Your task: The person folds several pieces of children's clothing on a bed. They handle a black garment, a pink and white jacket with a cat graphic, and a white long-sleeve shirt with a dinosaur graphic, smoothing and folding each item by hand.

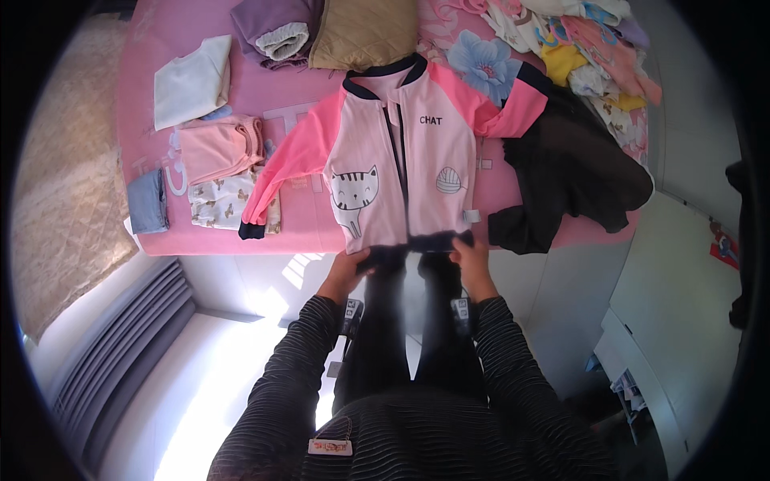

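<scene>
A pink child's jacket (377, 192) lies front up on the bed, its collar toward the far side and both sleeves spread. Its sleeves are a stronger pink, and collar, cuffs and hem are dark navy. A striped cat is drawn on one front panel, a yarn ball on the other; the front looks unfastened near the middle. At the bed's near edge my left hand (345, 272) is closed on the left end of the hem. My right hand (473, 263) pinches the hem's right end, below a small white tag.
Left of the jacket lie a folded white garment (192, 84), folded pink clothes (220, 148) and a grey-blue folded piece (147, 202). Purple (269, 28) and tan quilted garments (365, 32) sit beyond it. A black garment (573, 168) and a colourful clothes pile (589, 48) are at right.
</scene>
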Tool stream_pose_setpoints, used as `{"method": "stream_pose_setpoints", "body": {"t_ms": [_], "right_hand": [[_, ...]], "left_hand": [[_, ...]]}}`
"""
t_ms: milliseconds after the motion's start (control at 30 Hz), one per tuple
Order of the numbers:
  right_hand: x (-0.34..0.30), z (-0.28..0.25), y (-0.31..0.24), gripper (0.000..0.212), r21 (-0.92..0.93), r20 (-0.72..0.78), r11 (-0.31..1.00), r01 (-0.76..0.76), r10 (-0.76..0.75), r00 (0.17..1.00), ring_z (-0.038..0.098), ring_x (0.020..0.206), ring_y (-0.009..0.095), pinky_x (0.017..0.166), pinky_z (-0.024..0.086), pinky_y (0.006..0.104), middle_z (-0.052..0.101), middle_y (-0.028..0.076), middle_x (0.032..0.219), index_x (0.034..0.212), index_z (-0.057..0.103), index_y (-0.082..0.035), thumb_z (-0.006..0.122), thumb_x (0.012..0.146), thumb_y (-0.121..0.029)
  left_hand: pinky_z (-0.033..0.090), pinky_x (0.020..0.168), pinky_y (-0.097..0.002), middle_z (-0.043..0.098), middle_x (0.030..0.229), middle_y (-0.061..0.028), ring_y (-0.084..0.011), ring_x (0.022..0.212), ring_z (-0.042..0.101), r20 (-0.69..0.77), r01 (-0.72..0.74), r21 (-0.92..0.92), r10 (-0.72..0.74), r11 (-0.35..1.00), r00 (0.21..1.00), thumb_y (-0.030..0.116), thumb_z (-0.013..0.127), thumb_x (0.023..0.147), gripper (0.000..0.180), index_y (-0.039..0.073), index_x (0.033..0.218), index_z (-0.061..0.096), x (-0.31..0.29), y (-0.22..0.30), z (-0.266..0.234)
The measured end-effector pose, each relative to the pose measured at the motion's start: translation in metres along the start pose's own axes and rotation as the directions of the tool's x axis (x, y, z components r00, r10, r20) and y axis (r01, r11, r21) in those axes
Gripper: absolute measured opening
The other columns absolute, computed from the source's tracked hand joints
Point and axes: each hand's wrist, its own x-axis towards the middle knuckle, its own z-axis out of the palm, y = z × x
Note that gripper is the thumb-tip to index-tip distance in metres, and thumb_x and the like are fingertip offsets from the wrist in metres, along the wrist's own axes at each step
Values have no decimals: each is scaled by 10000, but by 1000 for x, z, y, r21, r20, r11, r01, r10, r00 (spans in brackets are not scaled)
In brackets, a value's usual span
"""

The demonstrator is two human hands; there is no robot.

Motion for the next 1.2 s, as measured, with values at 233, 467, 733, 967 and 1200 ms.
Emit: {"method": "stream_pose_setpoints", "body": {"t_ms": [233, 467, 733, 967, 1200], "right_hand": [[-10, -49, 12, 183, -485, -163, 869, 94, -196, 967, 566, 527, 169, 468, 464, 282, 556, 82, 687, 894, 534, 1, 615, 738, -48], [-24, 5, -27, 211, -590, 183, 437, 679, -746, 640, 575, 667, 328, 603, 451, 381, 581, 139, 735, 950, 527, -64, 569, 744, -50], [-3, 68, -34, 398, -810, 363, 353, 467, -322, 874, 575, 762, 374, 639, 452, 450, 581, 211, 804, 1155, 415, -68, 521, 772, -68], [31, 113, -67, 500, -486, 348, 515, 706, -627, 697, 546, 768, 324, 694, 438, 409, 556, 164, 808, 1222, 394, -66, 514, 738, -29], [42, 109, -63, 501, -422, 356, 759, 495, -364, 861, 540, 679, 267, 649, 448, 361, 535, 120, 769, 1187, 423, -46, 552, 703, -30]], "left_hand": [[497, 534, -325, 620, 776, -176, -239, 635, 625, -211, 239, 745, -120, 623, 970, 278, 629, 750, 368, -65, 873, 581, -11, -5, 22], [464, 637, -419, 590, 714, -190, -360, 720, 583, 199, -140, 978, 500, -154, 843, 280, 643, 729, 293, -3, 789, 599, -2, 81, 64], [459, 728, -414, 517, 1026, -184, -361, 904, 533, 625, -445, 774, 657, -451, 422, -33, 484, 710, 369, 46, 1070, 489, 73, 183, 138], [461, 667, -412, 527, 872, -146, -346, 817, 549, 677, -478, 736, 537, -480, 503, -19, 473, 714, 130, 38, 818, 526, 74, 204, 136], [441, 653, -413, 516, 836, -157, -363, 764, 529, 756, -632, 625, 558, -458, 343, -31, 442, 721, 135, 22, 809, 529, 91, 204, 146]]}}
